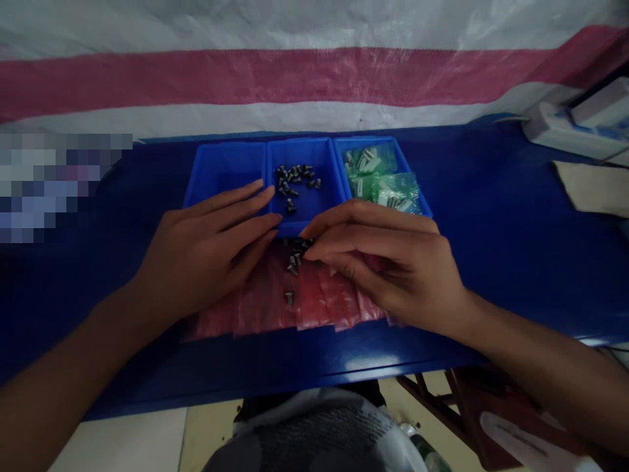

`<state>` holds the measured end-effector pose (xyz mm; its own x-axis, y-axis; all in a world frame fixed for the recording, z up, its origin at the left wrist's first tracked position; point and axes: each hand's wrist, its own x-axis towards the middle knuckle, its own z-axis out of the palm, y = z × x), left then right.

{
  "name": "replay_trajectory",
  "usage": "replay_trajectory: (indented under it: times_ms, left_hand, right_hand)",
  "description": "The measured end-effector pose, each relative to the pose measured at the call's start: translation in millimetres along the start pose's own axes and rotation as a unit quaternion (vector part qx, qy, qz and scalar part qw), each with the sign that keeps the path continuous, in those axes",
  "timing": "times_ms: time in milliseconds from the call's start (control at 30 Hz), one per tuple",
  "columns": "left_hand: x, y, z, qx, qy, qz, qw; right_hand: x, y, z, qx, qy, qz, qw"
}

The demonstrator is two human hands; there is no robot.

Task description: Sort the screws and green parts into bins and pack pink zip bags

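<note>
My left hand (216, 246) lies with its fingers stretched out and slightly apart, across the front of the left blue bin (223, 164) and the upper edge of the red plastic bags (263, 288). Thumb and fingers of my right hand (383, 252) are pinched together at a small cluster of dark metal screws (293, 259) on those bags. They appear to grip a screw, though the fingertips partly cover it. Another screw (289, 298) lies apart, nearer the table's front edge. More screws (295, 176) are scattered in the middle blue bin (322, 213).
Green-tinted clear bags (376, 174) of pale parts fill the right blue bin (422, 203). All three bins stand side by side on the blue table (472, 249). White boxes (565, 128) and a beige piece (592, 188) lie at the far right. A striped sheet (314, 75) hangs behind.
</note>
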<state>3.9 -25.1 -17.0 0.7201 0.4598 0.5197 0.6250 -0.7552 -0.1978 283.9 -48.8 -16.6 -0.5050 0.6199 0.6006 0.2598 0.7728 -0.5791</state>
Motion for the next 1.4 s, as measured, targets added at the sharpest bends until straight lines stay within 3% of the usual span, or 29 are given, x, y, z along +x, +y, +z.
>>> replay_trajectory:
  times_ms: [100,433,667,1067,1200,1400]
  left_hand:
    - [-0.9,0.3,0.4,0.004,-0.005,-0.001,1.000]
    - [3.3,1.6,-1.4,0.008,-0.009,0.005,1.000]
    - [0.4,0.3,-1.5,-0.003,-0.010,0.002,1.000]
    - [2.3,0.0,-1.4,0.002,-0.008,-0.001,1.000]
    - [2.0,-0.5,-2.2,-0.008,-0.004,-0.001,1.000]
    - [3.1,0.4,-1.9,-0.011,0.007,-0.003,1.000]
  right_hand:
    - [-0.1,4.0,3.0,-0.017,-0.008,-0.014,1.000]
    - [-1.7,5.7,12.1,-0.156,-0.145,-0.091,0.973]
    - [-2.5,5.9,15.9,-0.161,-0.145,-0.131,0.967]
    - [-4.7,6.7,20.7,-0.136,-0.191,-0.117,0.965]
    - [-6.0,4.3,18.0,-0.124,-0.136,-0.097,0.978]
    - [-0.3,-4.8,2.8,0.031,-0.024,0.002,0.999]
